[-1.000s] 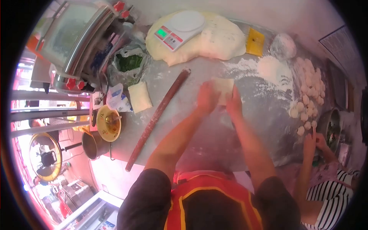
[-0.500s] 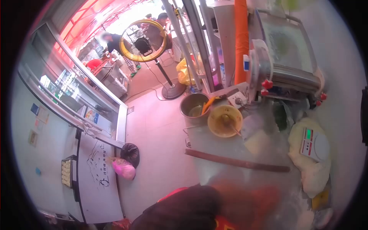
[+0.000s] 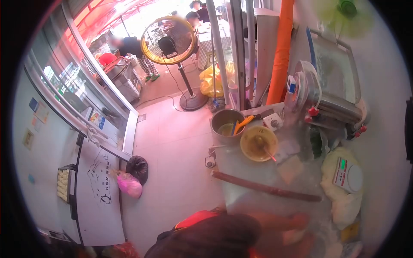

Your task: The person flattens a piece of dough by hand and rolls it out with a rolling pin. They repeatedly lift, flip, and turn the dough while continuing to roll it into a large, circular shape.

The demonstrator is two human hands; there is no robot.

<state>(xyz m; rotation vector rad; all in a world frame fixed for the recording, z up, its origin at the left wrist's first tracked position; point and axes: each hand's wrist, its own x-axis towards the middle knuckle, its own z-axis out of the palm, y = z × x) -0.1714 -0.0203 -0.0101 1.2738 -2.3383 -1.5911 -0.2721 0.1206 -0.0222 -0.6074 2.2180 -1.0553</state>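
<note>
My left hand (image 3: 299, 221) reaches in from the bottom, its forearm bare below a dark sleeve with red trim. It is blurred, so its fingers do not show clearly. Below it, my right hand (image 3: 302, 245) is a smeared shape near the frame's lower edge. A pale piece that looks like dough (image 3: 293, 235) lies between the two hands; whether either grips it cannot be made out. Farther up the worktop (image 3: 241, 198) lies a long brown rolling pin (image 3: 266, 187), apart from both hands.
A large dough mass (image 3: 340, 215) carries a digital scale (image 3: 349, 174) on the right. Beyond the rolling pin stand a yellow bowl (image 3: 258, 150) with a spoon, a metal pot (image 3: 218, 122) and a roller machine (image 3: 340, 107). A fan (image 3: 168, 45) and several people are by the doorway.
The view has shifted slightly. Both hands were a reddish blur; now they show a little more clearly, with the pale piece visible between them. The rolling pin and bowl stay in place on the worktop.
</note>
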